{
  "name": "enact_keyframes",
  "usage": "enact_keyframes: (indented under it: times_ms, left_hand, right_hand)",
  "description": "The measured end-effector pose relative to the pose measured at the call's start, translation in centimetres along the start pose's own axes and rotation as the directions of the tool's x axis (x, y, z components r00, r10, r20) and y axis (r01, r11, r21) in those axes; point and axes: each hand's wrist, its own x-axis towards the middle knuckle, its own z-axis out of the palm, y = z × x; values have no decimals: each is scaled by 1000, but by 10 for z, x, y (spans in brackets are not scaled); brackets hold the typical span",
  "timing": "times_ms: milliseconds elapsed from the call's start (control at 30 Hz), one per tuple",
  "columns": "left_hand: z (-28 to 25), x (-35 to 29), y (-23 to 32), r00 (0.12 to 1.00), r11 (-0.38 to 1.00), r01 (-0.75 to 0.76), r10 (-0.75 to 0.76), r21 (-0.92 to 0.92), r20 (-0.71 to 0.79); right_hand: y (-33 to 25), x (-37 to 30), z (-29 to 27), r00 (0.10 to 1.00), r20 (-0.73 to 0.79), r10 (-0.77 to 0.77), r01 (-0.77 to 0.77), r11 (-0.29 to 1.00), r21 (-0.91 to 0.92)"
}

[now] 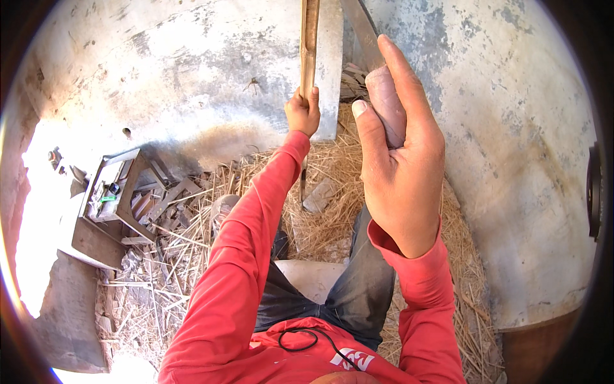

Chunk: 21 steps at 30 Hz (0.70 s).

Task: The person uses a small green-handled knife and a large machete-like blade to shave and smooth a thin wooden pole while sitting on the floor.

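My left hand [302, 115] reaches far forward, its fingers wrapped round a split length of bamboo [309, 48]. The bamboo stands roughly upright in the picture and runs past the top edge; a thin lower part shows below the hand. On the right, nearer to me, my right hand [406, 169] grips a large knife by its thick, pale handle [386, 105]. The knife's flat grey blade [363, 32] slants up and left, out of the top edge. Thumb and index finger lie along the handle; the other fingers are hidden behind the hand.
Straw-like bamboo shavings [342, 169] cover the floor around my legs. At the left stands a small wooden table [96, 233] with a green item [108, 198] and small dark things on it; scraps lie beside it. A stained pale wall [211, 70] curves round the far side and right.
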Motion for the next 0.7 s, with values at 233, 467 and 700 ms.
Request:
enact_keyframes:
  times_ms: [233,467,700]
  left_hand:
    - [-6,-29,-9,993,989,-46,30,144,115]
    - [-82,-83,-121,877,855,62,-293,515,380]
    - [-21,71,-2,918,916,-204,57,345,392]
  right_hand:
    - [3,12,-15,998,54,-45,55,975,-215]
    - [16,46,-20,992,112,-61,80,983,-168]
    - [-11,115,-59,986,135,-103,143,932,-332]
